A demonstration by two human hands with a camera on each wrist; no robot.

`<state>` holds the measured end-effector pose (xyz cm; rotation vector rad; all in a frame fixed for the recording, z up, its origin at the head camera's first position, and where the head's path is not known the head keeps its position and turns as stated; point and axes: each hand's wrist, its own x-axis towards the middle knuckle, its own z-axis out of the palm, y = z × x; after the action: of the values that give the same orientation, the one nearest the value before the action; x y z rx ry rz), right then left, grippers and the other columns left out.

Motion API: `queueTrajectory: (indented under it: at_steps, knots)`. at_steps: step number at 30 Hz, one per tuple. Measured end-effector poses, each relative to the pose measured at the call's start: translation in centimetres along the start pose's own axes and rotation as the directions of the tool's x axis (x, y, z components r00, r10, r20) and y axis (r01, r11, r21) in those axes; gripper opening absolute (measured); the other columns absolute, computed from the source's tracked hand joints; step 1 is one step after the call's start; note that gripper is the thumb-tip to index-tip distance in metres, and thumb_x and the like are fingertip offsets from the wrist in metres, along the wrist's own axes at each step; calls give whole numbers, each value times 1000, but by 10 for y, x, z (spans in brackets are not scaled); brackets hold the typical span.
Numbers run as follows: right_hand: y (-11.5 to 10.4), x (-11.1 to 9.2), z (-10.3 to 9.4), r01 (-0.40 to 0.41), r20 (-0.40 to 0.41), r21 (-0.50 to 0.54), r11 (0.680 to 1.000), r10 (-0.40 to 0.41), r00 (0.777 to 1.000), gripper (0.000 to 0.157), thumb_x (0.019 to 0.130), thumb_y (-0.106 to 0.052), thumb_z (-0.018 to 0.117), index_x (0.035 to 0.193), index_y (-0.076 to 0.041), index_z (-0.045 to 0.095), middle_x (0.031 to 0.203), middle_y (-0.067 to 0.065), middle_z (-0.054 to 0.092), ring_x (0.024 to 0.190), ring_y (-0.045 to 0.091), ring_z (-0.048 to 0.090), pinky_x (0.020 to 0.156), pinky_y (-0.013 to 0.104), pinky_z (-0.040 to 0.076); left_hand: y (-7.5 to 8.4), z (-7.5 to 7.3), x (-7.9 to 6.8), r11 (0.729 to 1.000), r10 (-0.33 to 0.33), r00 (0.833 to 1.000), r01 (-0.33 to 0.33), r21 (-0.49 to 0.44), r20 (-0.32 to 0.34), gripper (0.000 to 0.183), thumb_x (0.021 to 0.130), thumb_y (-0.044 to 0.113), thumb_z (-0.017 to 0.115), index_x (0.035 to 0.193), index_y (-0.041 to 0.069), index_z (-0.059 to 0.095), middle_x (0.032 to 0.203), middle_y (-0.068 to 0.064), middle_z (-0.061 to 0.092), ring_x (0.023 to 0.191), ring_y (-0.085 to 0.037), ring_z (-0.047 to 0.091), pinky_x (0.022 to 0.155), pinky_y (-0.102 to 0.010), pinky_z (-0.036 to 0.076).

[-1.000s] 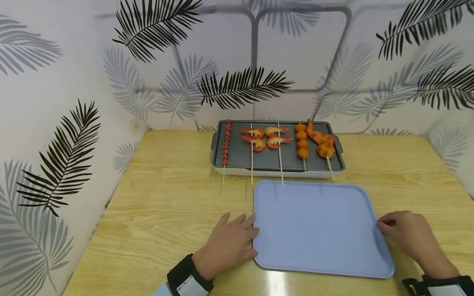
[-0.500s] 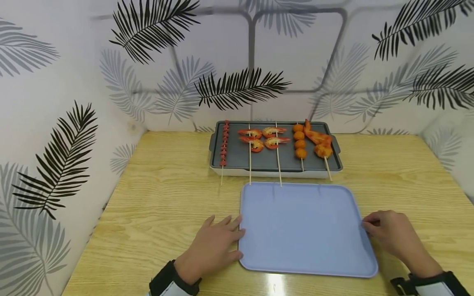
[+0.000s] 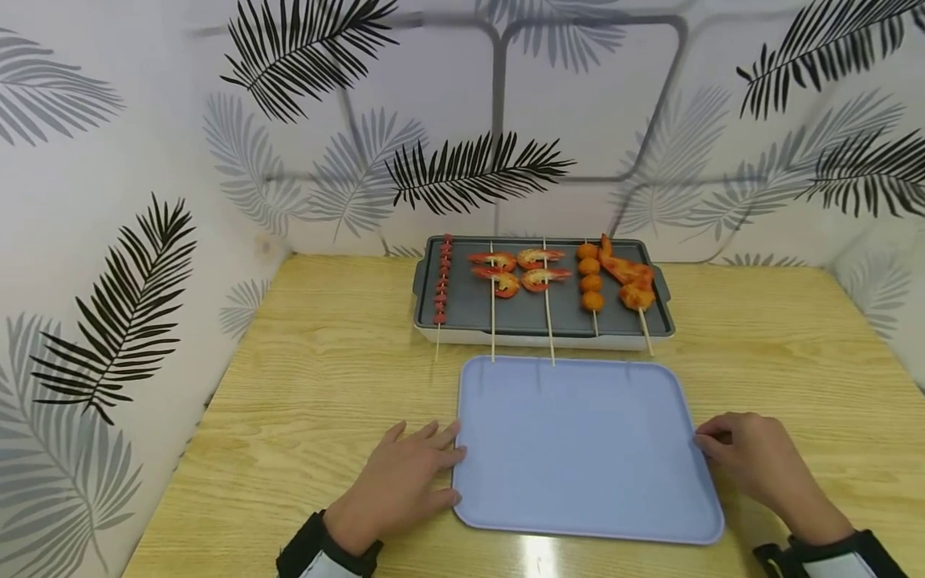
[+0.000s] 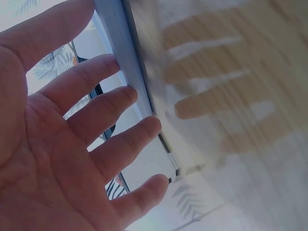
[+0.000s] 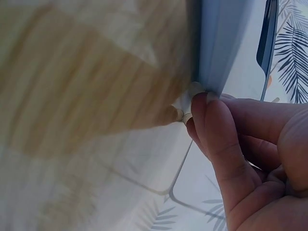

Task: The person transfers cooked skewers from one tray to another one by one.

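Note:
A flat light-blue tray (image 3: 578,449) lies on the table between the two hands. My left hand (image 3: 405,486) is at its left edge, fingers spread and fairly straight, with fingertips right at the rim. In the left wrist view the palm and extended fingers (image 4: 115,149) show beside the tray's blue side (image 4: 120,43). At the right edge my right hand (image 3: 755,461) has its fingers curled, thumb and fingertips bunched together on the rim. The right wrist view shows those bunched fingertips (image 5: 204,103) pinching at the lower side of the tray (image 5: 216,43).
Behind the tray stands a grey grill pan (image 3: 462,313) with a white base. On it lie a skewer of small red pieces (image 3: 442,277), two shrimp skewers (image 3: 499,277), a skewer of orange balls (image 3: 591,281) and a skewered chicken wing (image 3: 634,281). Some sticks overhang its front edge.
The tray has slid left across the table, both hands moving left with it at its edges. The grill pan and skewers have stayed in place.

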<state>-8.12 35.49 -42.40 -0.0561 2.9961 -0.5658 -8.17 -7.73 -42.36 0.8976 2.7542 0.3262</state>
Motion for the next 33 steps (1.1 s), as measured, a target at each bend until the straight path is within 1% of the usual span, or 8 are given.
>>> queueTrajectory:
  at_steps: [7,12,19,23,28,33]
  knots:
    - [-6,5,1,16,-7,9,1000,-16,1000,6,86,-6,72,85,0,75,71,-1,67,61,11,56,50,24,44,-5,-2,-3,1000,-5,1000,4,-4,-22,48,87,42,68,129,19,67,148,-2,49,134,-32,47,107,-64,32]
    - [-10,7,3,26,-12,16,1000,-25,1000,6,86,-6,72,85,-1,75,71,-1,67,61,11,55,50,24,43,-10,-5,-4,1000,-9,1000,9,-4,-13,47,87,41,68,129,19,67,148,-2,49,135,-32,46,107,-64,32]
    - [-20,12,9,30,2,55,998,-30,1000,7,86,-7,72,86,0,74,72,0,67,62,11,56,51,25,44,-17,-8,-13,1000,-21,999,21,-19,-29,47,84,37,72,127,17,68,146,-3,52,135,-34,46,108,-68,26]
    - [-24,12,12,33,6,59,998,-33,999,7,86,-7,72,86,0,74,72,0,67,62,12,55,51,25,44,-20,-9,-17,999,-29,999,29,-27,-21,48,84,36,73,128,16,68,146,-4,51,135,-35,45,108,-69,24]
    - [-28,13,13,23,13,61,998,-24,1000,8,86,-7,72,87,1,73,73,0,66,63,13,55,51,26,44,-22,-9,-19,1000,-19,999,19,-17,-37,47,84,35,73,126,15,69,145,-5,52,134,-35,46,108,-69,25]
    - [-31,15,13,16,17,52,999,-17,1000,7,87,-7,71,88,0,74,72,0,65,62,13,54,51,26,43,-24,-10,-18,999,-18,999,16,-36,-49,46,83,32,72,126,13,69,145,-7,52,134,-36,47,108,-69,25]
